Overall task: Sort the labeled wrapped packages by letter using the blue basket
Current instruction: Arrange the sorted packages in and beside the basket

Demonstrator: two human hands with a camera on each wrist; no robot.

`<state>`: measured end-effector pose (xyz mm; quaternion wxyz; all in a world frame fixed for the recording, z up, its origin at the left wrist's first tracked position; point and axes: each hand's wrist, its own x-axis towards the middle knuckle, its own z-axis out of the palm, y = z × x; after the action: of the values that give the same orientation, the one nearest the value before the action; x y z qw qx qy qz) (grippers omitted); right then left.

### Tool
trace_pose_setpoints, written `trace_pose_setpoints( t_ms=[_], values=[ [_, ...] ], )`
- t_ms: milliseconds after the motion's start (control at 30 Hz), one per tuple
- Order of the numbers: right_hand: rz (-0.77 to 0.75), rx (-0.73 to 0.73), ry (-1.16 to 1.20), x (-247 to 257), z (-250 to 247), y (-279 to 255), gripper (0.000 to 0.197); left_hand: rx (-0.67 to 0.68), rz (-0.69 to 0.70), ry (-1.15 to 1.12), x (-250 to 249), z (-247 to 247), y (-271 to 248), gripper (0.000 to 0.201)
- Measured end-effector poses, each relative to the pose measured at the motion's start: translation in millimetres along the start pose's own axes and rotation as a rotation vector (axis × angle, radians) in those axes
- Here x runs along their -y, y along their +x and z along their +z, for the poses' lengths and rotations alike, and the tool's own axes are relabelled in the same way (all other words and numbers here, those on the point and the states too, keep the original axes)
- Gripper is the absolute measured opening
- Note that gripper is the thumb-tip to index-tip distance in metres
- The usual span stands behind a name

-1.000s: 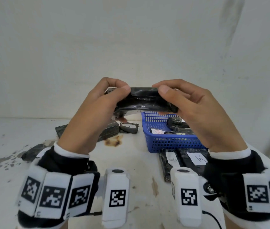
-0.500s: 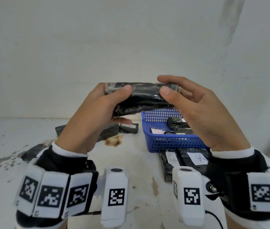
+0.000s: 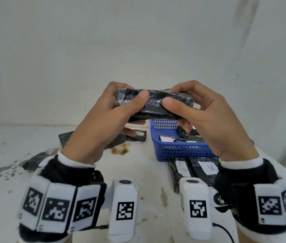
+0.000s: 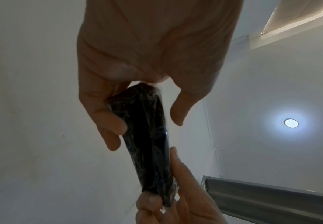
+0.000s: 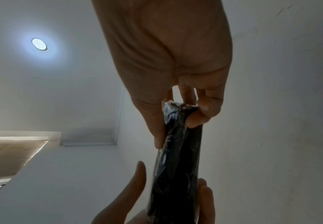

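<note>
Package (image 3: 153,104), oblong, glossy black crinkled wrap, gripped by left hand (image 3: 103,123) and right hand (image 3: 208,123)

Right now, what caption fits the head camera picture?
Both hands, left hand and right hand, grip a black wrapped package above the blue basket.

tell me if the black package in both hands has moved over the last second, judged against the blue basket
Yes. The wrapped package rose a little and turned: its lower edge, which covered the blue basket's back rim, now sits just above it, held by the left hand and right hand.
</note>
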<state>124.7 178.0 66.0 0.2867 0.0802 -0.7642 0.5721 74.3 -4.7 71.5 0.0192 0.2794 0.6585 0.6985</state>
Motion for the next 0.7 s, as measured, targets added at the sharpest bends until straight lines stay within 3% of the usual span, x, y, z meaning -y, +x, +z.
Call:
trace_pose_setpoints(
  t_ms=[133, 233, 300, 433, 600, 700],
  values=[
    [-0.029, -0.010, 0.035, 1.7, 2.1, -0.4, 0.011, -0.019, 0.001, 0.055, -0.2, 0.3, 0.4, 0.013],
    [-0.059, -0.022, 0.039, 3.3, 2.6, -0.6, 0.009, -0.011, -0.052, 0.105, 0.0, 2.2, -0.4, 0.033],
    [-0.079, -0.013, 0.033, 2.9, 1.5, 0.2, 0.018, -0.018, -0.068, 0.098, 1.0, 2.9, -0.1, 0.045],
    [-0.023, -0.034, 0.061, -1.2, -0.3, 3.7, 0.050, -0.048, -0.004, -0.024, 3.0, 0.3, 2.8, 0.038],
    [0.003, 0.013, 0.023, -0.6, -0.4, 3.9, 0.044, -0.048, 0.035, -0.070, 5.8, -6.8, 5.3, 0.061],
    [-0.039, 0.018, 0.042, -0.9, -2.5, 3.4, 0.033, -0.037, 0.024, -0.068, 7.0, -5.8, 5.6, 0.054]
  ],
)
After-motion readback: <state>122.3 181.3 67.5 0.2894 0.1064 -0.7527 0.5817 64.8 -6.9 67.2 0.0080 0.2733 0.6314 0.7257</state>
